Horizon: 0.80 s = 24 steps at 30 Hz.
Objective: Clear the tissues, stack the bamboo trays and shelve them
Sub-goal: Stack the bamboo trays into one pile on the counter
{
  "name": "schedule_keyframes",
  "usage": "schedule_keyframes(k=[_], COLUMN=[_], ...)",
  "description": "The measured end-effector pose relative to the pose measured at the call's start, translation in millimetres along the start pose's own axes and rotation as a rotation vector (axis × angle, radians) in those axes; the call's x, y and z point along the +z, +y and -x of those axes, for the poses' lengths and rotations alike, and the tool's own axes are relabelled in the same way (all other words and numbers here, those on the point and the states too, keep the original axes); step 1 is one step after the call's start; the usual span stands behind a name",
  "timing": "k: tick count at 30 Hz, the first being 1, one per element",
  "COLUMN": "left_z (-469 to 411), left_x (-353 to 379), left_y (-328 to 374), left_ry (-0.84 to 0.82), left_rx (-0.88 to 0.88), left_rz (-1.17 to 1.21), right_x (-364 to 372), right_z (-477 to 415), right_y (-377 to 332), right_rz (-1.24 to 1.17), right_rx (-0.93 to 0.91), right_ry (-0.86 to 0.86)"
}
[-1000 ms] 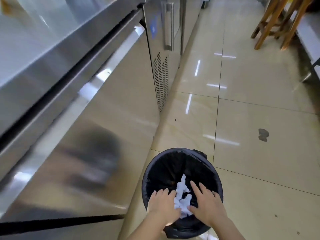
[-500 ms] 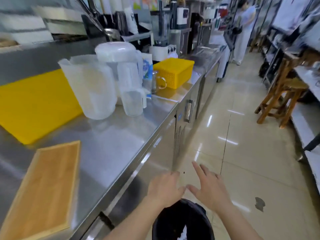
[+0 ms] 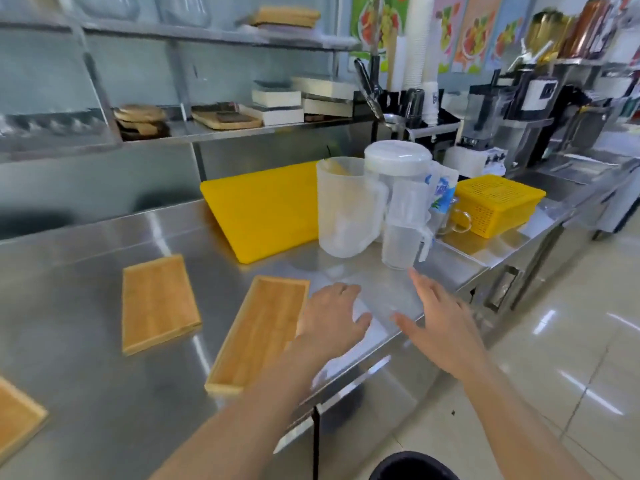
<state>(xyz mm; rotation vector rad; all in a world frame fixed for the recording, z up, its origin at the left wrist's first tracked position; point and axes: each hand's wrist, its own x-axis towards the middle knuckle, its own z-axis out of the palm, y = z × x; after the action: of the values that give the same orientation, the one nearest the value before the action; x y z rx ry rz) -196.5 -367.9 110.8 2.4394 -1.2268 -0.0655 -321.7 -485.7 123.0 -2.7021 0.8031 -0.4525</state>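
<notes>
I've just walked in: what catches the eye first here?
Two bare, open hands, left hand and right hand, reach over a steel counter. Three bamboo trays lie apart on it, the nearest tray beside the left hand. Behind, a bright yellow board sits by clear jugs.

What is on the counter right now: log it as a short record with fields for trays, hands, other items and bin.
trays: three bamboo trays lie apart, unstacked, on the steel counter: near tray, middle tray, left tray cut off by the frame edge
left hand: open, empty, over the counter just right of the near tray
right hand: open, empty, near the counter's front edge
other items: yellow cutting board, clear pitchers, yellow basket
bin: black bin on the floor below
tissues: none visible on the counter
</notes>
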Motion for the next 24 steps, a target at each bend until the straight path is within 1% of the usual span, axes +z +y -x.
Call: schedule_keyframes(k=[3,7,11,14,17,19,21,24], left_z=[9.0,25.1,44.9,60.6,71.8,76.0,77.8,76.7], left_x=[-13.9,-23.5,-16.6,-7.5,5.4,13.2,18.3,22.4], left_y=[-38.1,-88.1,-138.7,-172.1,-199.1,-211.8,-219.0,-221.6], left_ry=[0.043,0.05,0.034,-0.019,-0.109,-0.203,-0.275,-0.302], left_rx=[-0.131,-0.255,-0.399,-0.524,-0.601,-0.619,-0.621,-0.601], left_rz=[0.008,0.025,0.081,0.153,0.19,0.246,0.331,0.565], right_x=[15.4,46.7,88.7,123.7,157.0,175.3,188.9,204.6], right_z=[-13.1,-22.4,-26.6,-23.6,-19.6,-17.8,-16.2,-15.3], right_y=[-26.8,-56.8,-83.8,-104.8,-121.1,-128.6,-136.6,-149.2], right_rz=[-0.006,-0.016,-0.042,-0.079,-0.13,-0.218,-0.306,-0.33], right_rx=[-0.062,-0.115,-0.097,-0.035,0.105,0.227,0.323,0.417], right_ry=[-0.056,-0.126,-0.229,-0.324,-0.421,-0.477,-0.499,-0.484])
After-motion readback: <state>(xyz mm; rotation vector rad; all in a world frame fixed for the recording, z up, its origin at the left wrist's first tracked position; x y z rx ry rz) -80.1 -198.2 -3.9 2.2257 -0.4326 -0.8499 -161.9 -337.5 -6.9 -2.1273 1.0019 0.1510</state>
